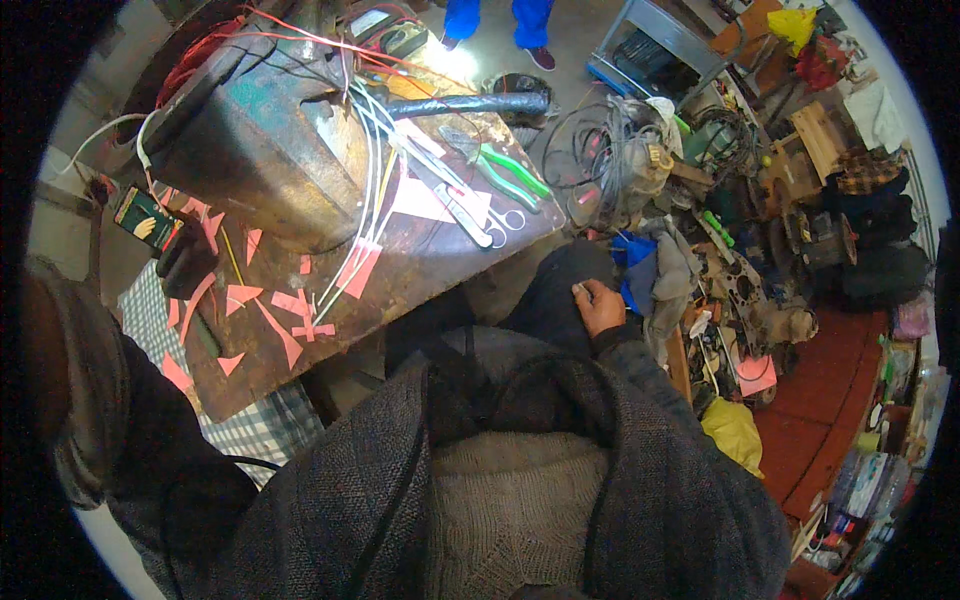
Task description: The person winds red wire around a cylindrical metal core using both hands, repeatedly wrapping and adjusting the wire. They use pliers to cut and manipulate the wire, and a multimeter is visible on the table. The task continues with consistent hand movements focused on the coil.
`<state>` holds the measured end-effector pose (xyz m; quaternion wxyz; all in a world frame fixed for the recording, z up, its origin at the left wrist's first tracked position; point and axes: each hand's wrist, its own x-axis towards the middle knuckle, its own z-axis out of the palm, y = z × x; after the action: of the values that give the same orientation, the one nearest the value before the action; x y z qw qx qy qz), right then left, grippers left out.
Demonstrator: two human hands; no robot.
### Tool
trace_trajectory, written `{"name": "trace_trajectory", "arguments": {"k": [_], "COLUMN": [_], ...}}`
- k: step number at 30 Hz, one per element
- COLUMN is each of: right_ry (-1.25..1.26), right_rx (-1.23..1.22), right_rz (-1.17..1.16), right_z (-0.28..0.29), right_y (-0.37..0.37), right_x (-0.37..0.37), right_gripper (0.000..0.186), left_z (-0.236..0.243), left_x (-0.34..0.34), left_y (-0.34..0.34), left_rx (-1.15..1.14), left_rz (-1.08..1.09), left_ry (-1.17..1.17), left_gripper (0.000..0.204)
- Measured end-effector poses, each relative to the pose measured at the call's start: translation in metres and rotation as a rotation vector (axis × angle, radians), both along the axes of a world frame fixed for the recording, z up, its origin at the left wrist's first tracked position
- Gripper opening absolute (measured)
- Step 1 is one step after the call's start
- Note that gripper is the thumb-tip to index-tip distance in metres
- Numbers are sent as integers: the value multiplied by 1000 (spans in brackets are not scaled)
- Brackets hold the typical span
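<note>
My right hand (600, 306) rests on my right thigh, its fingers lying on the dark trousers and holding nothing. My left sleeve (130, 430) rises along the left edge; the left hand itself cannot be made out. On the worn wooden table (410, 270) stands a large rusty metal housing (265, 150), with white sleeved wires (385, 165) hanging from it. Pink paper scraps (285, 330) lie scattered before it, and one pink piece (360, 268) sits by the wire ends. Scissors (503, 228), a silver utility knife (465, 212) and green-handled pliers (512, 172) lie toward the right edge.
Red wire (205, 60) loops at the back left, near a small dark box (148, 218). A black-wrapped rod (470, 103) juts past the table. Tangled cables (610, 140) and heaped parts crowd the right. A person's blue-trousered legs (500, 18) stand beyond.
</note>
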<state>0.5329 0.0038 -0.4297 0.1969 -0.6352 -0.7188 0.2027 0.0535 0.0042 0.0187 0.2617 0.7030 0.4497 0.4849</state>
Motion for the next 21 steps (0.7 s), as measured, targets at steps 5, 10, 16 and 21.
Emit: {"name": "trace_trajectory", "arguments": {"k": [5, 10, 16, 21], "right_ry": [45, -92, -118, -177], "right_rx": [72, 54, -144, -314], "right_rz": [58, 42, 81, 115], "right_z": [-18, -28, -10, -3], "right_y": [-1, 6, 16, 16], "right_x": [11, 11, -3, -9], "right_gripper": [34, 34, 45, 52], "left_z": [1, -1, -87, -132], "left_x": [-12, 24, 85, 83], "left_y": [-9, -53, -82, -99], "left_rx": [-27, -31, -534, -549], "left_rz": [-49, -204, -584, -715], "left_ry": [-87, -390, -745, -655], "left_gripper": [97, 100, 89, 73]}}
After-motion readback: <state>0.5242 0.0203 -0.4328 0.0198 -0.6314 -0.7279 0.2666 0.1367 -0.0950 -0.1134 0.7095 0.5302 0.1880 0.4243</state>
